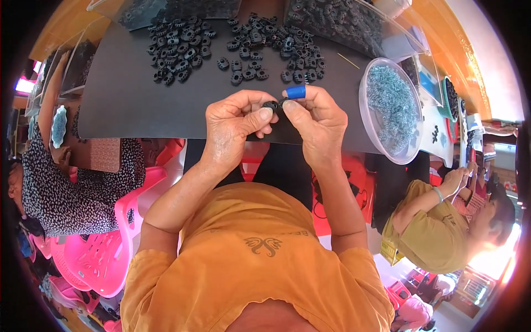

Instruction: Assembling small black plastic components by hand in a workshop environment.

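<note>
My left hand [232,124] and my right hand [321,122] meet just above the table's near edge, fingertips almost touching. Pinched between my left thumb and fingers is a small black plastic claw clip piece [270,105]. My right thumb and index finger close on a dark piece [281,103] right beside it; whether the two are joined is hidden by the fingers. Blue tape [295,92] wraps my right index finger. Beyond my hands lie loose piles of small black claw clip pieces [181,50], with more of them [249,71] scattered nearest to me.
A round clear tub [365,113] of small bluish metal springs stands to the right on the dark table [127,105]. Clear bins [409,47] of black pieces line the back. A thin yellowish stick [348,60] lies near the tub. Other people sit at both sides, by pink chairs [124,243].
</note>
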Available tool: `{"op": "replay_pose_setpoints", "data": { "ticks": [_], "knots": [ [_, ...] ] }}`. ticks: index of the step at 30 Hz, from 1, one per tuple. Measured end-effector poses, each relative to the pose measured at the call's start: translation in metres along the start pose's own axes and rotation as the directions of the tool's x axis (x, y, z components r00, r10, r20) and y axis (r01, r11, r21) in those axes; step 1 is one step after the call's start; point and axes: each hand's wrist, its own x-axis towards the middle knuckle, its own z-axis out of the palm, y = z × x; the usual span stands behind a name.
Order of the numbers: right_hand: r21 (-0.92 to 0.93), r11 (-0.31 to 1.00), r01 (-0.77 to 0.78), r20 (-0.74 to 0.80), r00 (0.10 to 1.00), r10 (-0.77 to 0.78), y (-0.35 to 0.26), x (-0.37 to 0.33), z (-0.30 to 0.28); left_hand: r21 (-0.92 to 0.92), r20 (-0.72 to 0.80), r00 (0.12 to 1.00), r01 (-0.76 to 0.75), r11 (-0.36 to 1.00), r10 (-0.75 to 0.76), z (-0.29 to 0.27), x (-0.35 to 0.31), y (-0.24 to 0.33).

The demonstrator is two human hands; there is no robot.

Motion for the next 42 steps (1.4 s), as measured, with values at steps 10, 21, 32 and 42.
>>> {"op": "replay_pose_setpoints", "data": {
  "ticks": [10, 21, 32, 42],
  "knots": [
    [0.045, 0.997, -0.058, 0.028, 0.998, 0.057, -0.006, -0.001, 0.0, 0.031, 0.011, 1.0, -0.017, 0.999, 0.017, -0.002, 0.0, -0.003],
    [-0.07, 0.993, -0.096, 0.135, 0.985, 0.105, -0.003, 0.004, -0.006, 0.04, 0.025, 0.999, 0.021, 0.999, -0.022, -0.003, -0.002, -0.005],
    [-0.456, 0.77, 0.447, 0.247, 0.895, -0.372, 0.01, 0.004, -0.012, 0.224, 0.021, 0.989, 0.136, 0.965, -0.145, 0.003, 0.007, 0.006],
    [-0.409, 0.835, 0.369, 0.31, 0.916, -0.253, 0.007, 0.004, -0.022, 0.361, 0.122, 0.946, 0.239, 0.902, -0.299, 0.001, 0.018, 0.022]
  ]
}}
